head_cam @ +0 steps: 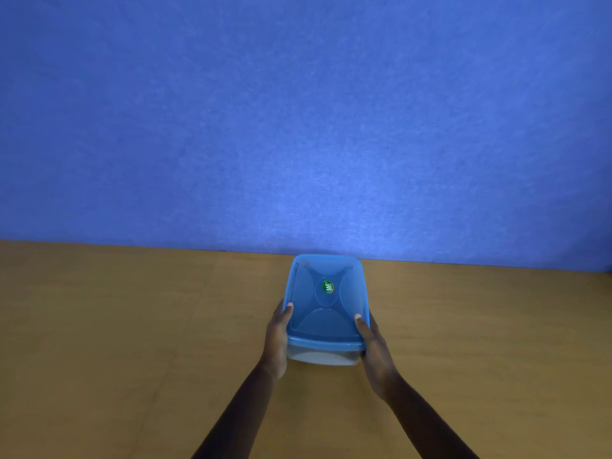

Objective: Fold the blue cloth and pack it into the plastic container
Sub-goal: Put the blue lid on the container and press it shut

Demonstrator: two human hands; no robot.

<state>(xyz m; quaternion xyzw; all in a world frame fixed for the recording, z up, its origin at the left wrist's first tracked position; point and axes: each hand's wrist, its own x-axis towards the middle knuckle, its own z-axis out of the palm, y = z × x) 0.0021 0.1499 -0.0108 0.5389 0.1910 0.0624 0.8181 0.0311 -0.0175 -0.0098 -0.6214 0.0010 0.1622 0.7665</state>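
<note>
A clear plastic container stands on the wooden table, close to the blue wall. Its blue lid is on top and bears a small green sticker. My left hand grips the container's left side, thumb resting on the lid's edge. My right hand grips the right side in the same way. The blue cloth does not show; the lid and the cloudy walls hide whatever lies inside.
The wooden table stretches wide to the left and right of the container. A blue felt wall rises straight behind it along the table's far edge.
</note>
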